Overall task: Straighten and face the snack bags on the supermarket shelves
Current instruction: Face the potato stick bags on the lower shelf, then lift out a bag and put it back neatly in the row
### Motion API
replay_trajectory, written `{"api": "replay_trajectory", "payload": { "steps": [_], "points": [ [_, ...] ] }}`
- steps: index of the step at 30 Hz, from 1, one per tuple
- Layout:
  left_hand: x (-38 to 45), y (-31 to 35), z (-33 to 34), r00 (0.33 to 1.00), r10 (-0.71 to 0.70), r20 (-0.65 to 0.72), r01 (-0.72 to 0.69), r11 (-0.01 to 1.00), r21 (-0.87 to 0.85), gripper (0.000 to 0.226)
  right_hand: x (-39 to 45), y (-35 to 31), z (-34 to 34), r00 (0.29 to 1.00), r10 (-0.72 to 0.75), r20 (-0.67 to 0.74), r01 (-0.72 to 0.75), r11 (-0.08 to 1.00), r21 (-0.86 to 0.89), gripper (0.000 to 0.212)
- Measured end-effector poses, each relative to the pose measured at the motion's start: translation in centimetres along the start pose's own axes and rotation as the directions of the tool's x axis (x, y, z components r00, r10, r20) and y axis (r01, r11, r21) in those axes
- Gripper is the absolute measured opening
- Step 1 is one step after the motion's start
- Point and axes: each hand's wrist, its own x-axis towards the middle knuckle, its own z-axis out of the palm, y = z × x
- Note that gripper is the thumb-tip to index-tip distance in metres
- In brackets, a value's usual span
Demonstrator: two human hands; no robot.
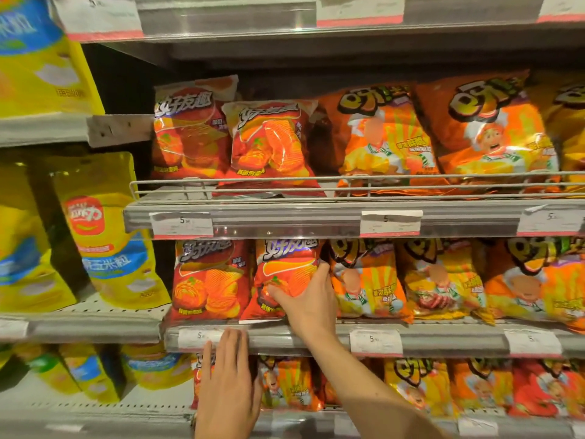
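Now our right hand (308, 299) grips the second red chip bag (285, 280) from the left on the middle shelf (443, 339), thumb across its front. Our left hand (226, 375), grip wide with fingers straight, rests near the shelf edge below a price tag (198, 337).

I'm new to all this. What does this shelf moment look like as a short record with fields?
place: supermarket snack shelves
right hand: right hand grips the lower right side of a red chip bag on the middle shelf
left hand: left hand, fingers straight, over the shelf's front edge by a price tag
neighbours: another red bag to the left, orange bags to the right
upper shelf: red and orange bags behind a wire rail
far left: yellow bags
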Motion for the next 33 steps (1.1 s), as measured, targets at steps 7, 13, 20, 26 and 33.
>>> {"api": "replay_trajectory", "payload": {
  "steps": [7, 13, 20, 26, 33],
  "points": [
    [0.5, 0.0, 0.0, 0.999, -0.016, -0.05, 0.016, 1.0, 0.0, 0.075, 0.4, 0.5, 1.5, 0.995, -0.045, -0.09, 0.044, 0.999, -0.015, 0.102],
    [0.6, 0.1, 0.6, 0.997, -0.003, -0.08, 0.004, 1.0, 0.015, 0.076, 0.5, 2.0, 0.3, 0.996, -0.055, -0.076, 0.042, 0.986, -0.163, 0.1],
    [0.5, 1.9, 1.2, 0.993, -0.062, -0.101, 0.055, 0.996, -0.068, 0.076, -0.3, 2.8, -0.2, 0.999, -0.024, 0.031, 0.027, 0.993, -0.115, 0.109],
    [0.1, 6.3, 0.2, 0.985, -0.118, -0.126, 0.079, 0.957, -0.28, 0.058, -2.1, 4.4, -4.1, 0.971, -0.136, 0.196, 0.158, 0.982, -0.102, 0.114],
    [1.0, 17.3, -1.4, 0.96, 0.016, -0.28, -0.22, 0.664, -0.715, 0.024, -3.7, 10.8, -13.6, 0.954, -0.301, -0.007, 0.301, 0.954, 0.008, 0.03]
  ]
}}
